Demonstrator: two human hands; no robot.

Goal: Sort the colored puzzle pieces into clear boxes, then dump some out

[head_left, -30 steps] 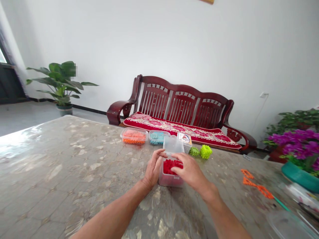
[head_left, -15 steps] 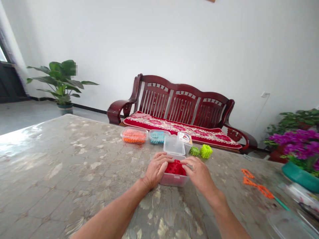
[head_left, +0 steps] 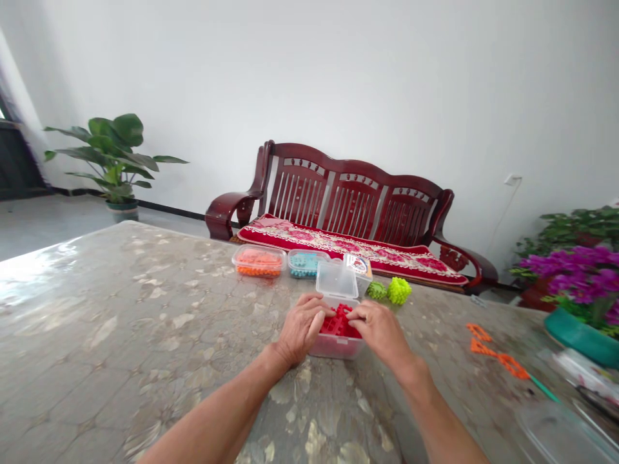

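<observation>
In front of me stands a clear plastic box (head_left: 333, 350) with its lid (head_left: 337, 280) tipped back. Red interlocking toy pieces (head_left: 337, 325) fill it. My left hand (head_left: 302, 325) is closed over the box's left rim, thumb and fingers reaching in against the red pieces; its fingertips are partly hidden. My right hand (head_left: 380, 325) comes in over the right rim, its thumb and forefinger pinched on a red piece among the others. Behind the box sit a dark green spiky ball (head_left: 376, 290) and a lime-green knobbly ball (head_left: 399, 291).
Farther back stand lidded boxes of orange pieces (head_left: 260, 261) and blue pieces (head_left: 309, 265), plus a box with a label (head_left: 358, 265). Orange linked pieces (head_left: 512, 366) lie to the right, near a clear lid (head_left: 563, 432) and a teal flower pot (head_left: 583, 338). A wooden bench (head_left: 358, 206) stands beyond the table.
My right hand's fingers have drawn together into a pinch on a red piece. The red pieces have shifted and sit lower in the box. My left hand stays at the left rim.
</observation>
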